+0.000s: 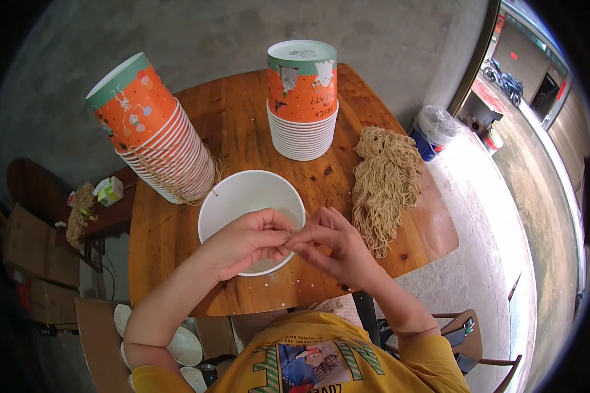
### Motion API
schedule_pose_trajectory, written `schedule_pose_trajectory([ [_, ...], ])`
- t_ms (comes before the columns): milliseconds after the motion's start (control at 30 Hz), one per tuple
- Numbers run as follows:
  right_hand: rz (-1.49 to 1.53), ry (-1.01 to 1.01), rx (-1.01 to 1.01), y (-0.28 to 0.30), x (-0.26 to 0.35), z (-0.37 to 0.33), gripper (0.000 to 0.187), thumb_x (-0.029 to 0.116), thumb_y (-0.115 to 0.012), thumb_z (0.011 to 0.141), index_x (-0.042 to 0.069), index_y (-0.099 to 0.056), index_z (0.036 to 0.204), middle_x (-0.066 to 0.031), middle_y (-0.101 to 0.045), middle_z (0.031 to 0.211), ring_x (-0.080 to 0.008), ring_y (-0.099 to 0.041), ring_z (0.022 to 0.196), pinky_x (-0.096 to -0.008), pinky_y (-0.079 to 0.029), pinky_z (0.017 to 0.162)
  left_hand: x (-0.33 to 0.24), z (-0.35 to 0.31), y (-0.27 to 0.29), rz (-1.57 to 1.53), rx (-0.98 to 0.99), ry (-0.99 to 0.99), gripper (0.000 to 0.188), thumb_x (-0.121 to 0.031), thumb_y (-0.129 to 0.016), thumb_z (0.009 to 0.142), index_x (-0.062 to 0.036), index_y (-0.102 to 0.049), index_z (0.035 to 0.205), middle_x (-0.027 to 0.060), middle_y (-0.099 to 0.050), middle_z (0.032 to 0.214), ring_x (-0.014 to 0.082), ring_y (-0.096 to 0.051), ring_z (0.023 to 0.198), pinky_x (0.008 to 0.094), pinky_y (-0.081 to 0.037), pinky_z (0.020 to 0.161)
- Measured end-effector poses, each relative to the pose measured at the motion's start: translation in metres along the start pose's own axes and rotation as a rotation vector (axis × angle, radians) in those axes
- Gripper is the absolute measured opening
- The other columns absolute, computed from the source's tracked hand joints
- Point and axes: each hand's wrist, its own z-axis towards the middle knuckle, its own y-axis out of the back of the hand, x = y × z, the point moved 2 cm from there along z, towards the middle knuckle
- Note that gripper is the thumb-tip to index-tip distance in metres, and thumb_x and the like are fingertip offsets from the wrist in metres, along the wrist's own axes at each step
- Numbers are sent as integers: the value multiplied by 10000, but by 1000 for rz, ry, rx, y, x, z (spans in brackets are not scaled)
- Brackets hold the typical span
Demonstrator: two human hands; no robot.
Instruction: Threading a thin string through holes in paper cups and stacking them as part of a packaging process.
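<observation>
A white paper bucket (233, 196) stands mouth up on the table before me. A short bit of tan cord (215, 192) pokes through its wall near the left rim. Over the bucket's near right rim, my left hand (252, 241) and my right hand (334, 243) meet fingertip to fingertip. Both are closed in a pinch on what looks like a thin tan cord, mostly hidden by the fingers. Right of them lies a thick bundle of tan cords (387, 183).
The wooden table (328, 187) carries an upside-down stack of orange and green buckets (302, 98) at the back. A leaning stack (151, 124), draped with cords, stands left. White buckets (185, 347) sit in a carton below left; a chair (478, 334) is at lower right.
</observation>
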Motion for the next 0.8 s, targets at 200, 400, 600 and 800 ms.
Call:
schedule_pose_trajectory([
  [200, 391, -415, -124, -7, -4, -2, 119, 75, -709, 829, 43, -645, 924, -59, -585, 847, -205, -558, 751, -308, -479, 644, -3, -6, -6, 321, -112, -166, 149, -11, -550, 925, -31, -509, 1067, 38, -553, 920, 108, -572, 785, 249, -485, 740],
  [400, 164, -207, -92, -4, 4, 2, 122, 91, -718, 830, 39, -634, 901, -50, -565, 804, -165, -541, 654, -286, -466, 600, -2, -14, -24, 632, -238, -382, 165, -7, -525, 937, -27, -454, 1085, 35, -531, 905, 97, -554, 777, 246, -481, 727],
  [600, 197, -259, -106, -8, 1, 1, 90, 70, -697, 840, 26, -618, 843, -9, -515, 778, -75, -406, 589, -236, -346, 533, -1, -14, -19, 623, -195, -361, 182, -9, -528, 933, -12, -476, 1108, 50, -535, 925, 102, -571, 794, 256, -491, 734],
  [800, 194, -262, -145, -10, 5, 0, 93, 64, -695, 838, 29, -609, 837, -9, -510, 773, -77, -426, 591, -234, -352, 528, -1, -10, -15, 627, -171, -273, 133, -17, -577, 911, 19, -545, 1035, 49, -520, 964, 103, -588, 811, 252, -497, 754],
])
